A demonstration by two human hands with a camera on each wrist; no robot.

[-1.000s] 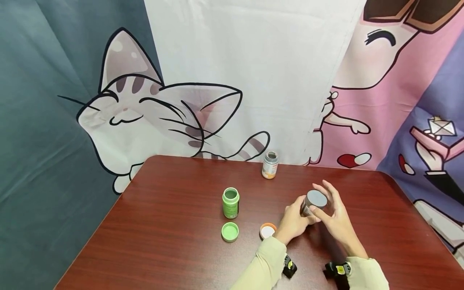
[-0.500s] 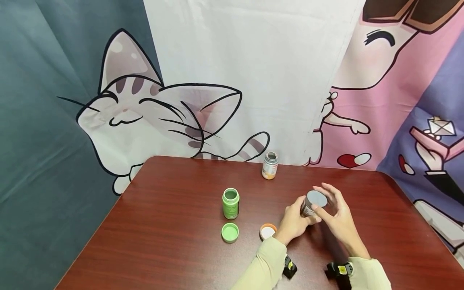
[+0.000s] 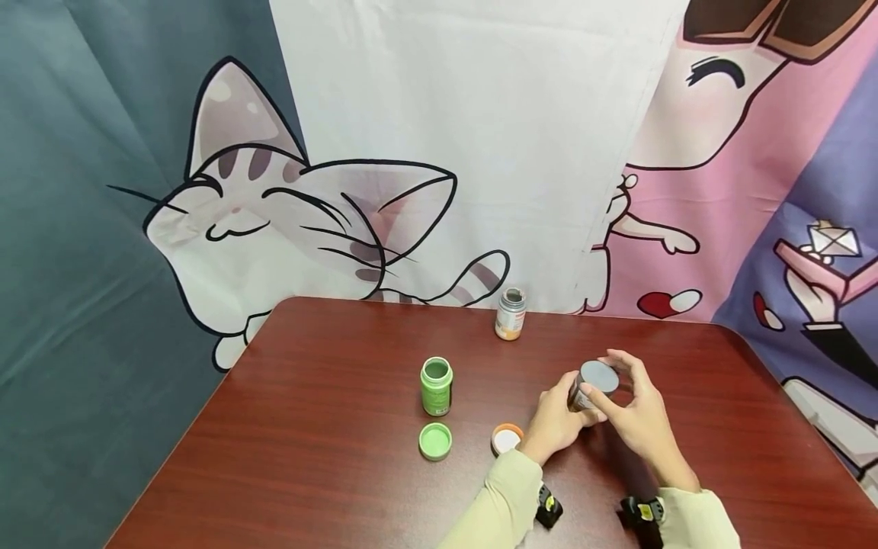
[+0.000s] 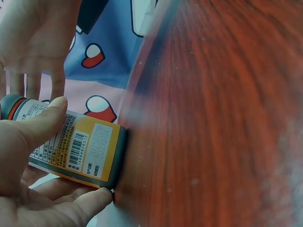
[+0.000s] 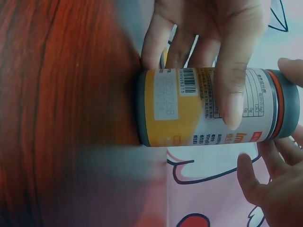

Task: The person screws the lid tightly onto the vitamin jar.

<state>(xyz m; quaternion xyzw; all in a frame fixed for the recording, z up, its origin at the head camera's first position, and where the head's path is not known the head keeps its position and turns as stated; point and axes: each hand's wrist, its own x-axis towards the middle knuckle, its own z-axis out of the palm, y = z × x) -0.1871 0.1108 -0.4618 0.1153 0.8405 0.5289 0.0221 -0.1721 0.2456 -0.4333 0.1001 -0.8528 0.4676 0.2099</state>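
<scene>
A supplement bottle (image 5: 189, 109) with a yellow-and-white label and dark base stands upright on the table, at the right in the head view. My left hand (image 3: 557, 419) grips its body, thumb across the label in the left wrist view. Around the grey cap (image 3: 599, 376), my right hand (image 3: 641, 415) has its thumb in front and fingers behind, pinching it. An orange ring shows just under the cap in the right wrist view. Part of the label is hidden by the left thumb.
A capless green bottle (image 3: 437, 387) stands left of the hands, its green cap (image 3: 435, 441) lying in front of it. An orange-rimmed cap (image 3: 507, 438) lies beside the left wrist. Another capless white bottle (image 3: 511, 314) stands near the table's (image 3: 309, 427) back edge.
My right hand's fingers have drawn in around the grey cap, and its thumb has shifted left across the front of the cap. The left hand keeps its grip on the bottle.
</scene>
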